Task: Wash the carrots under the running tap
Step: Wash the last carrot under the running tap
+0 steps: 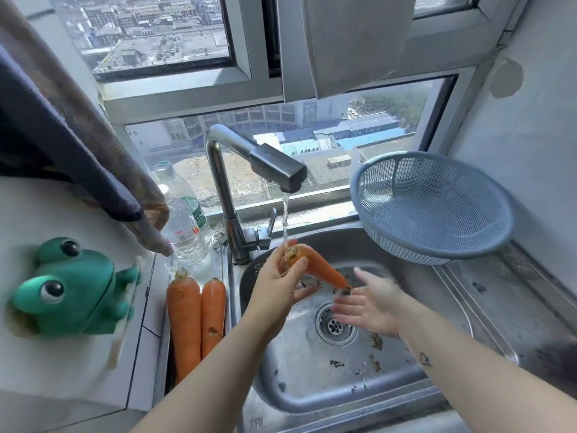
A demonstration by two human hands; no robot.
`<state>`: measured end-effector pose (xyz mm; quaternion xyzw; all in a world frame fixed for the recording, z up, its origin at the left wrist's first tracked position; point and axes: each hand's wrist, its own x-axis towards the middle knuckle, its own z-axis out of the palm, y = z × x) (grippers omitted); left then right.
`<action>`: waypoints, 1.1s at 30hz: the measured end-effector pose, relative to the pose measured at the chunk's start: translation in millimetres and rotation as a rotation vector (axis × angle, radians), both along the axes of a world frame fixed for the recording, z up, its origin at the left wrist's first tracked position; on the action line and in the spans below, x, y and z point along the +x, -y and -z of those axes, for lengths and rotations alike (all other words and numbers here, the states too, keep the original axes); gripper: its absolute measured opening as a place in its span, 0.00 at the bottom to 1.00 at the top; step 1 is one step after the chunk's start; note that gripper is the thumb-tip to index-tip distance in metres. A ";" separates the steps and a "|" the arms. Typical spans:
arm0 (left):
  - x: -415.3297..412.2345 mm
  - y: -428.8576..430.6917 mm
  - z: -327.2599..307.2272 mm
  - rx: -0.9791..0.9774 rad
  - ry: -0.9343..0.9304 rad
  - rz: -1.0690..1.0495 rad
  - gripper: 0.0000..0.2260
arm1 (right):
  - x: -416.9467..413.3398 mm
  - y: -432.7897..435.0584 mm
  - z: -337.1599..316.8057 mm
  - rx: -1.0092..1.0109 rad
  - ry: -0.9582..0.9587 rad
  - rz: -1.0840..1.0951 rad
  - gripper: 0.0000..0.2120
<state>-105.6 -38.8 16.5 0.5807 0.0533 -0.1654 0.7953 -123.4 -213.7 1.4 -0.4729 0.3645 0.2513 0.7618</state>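
My left hand point(279, 281) grips the thick top end of an orange carrot point(321, 267) over the steel sink point(443, 364). Water runs from the metal tap point(274, 167) onto the carrot's stalk end. The carrot's tip slants down to the right. My right hand point(367, 303) is blurred, fingers spread, just below and right of the tip, holding nothing. Two more carrots point(196, 314) lie side by side on the sink's left ledge.
A grey-blue plastic colander point(434, 207) leans at the sink's back right corner. Two clear water bottles point(184, 223) stand left of the tap. A green frog holder point(68, 289) sits on the left counter under hanging cloths point(78, 145). Dirt bits lie around the drain point(335, 325).
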 end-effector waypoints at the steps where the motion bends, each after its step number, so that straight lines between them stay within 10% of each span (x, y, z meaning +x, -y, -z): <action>1: -0.8 -2.7 -0.4 0.049 0.030 0.013 0.13 | -1.7 -2.3 0.8 -0.121 0.018 -0.113 0.21; 5: -0.7 -8.6 -6.8 0.169 0.125 0.020 0.14 | 1.4 -17.4 -0.3 -0.842 0.379 -0.547 0.24; 10: 5.7 -16.4 -13.1 0.338 0.214 -0.007 0.15 | 9.3 -39.2 2.1 -1.193 0.566 -0.660 0.42; 15: -1.3 -17.4 -12.0 0.242 0.154 -0.035 0.08 | 15.2 -58.8 -7.8 -1.049 0.821 -0.592 0.23; 25: 15.2 -4.8 -11.4 0.155 0.039 0.015 0.10 | 17.8 -59.4 -26.5 -1.115 0.736 -0.684 0.10; 33: 16.1 -11.7 -15.3 0.021 -0.085 0.067 0.17 | 13.7 -49.1 -35.4 -0.722 0.619 -0.816 0.08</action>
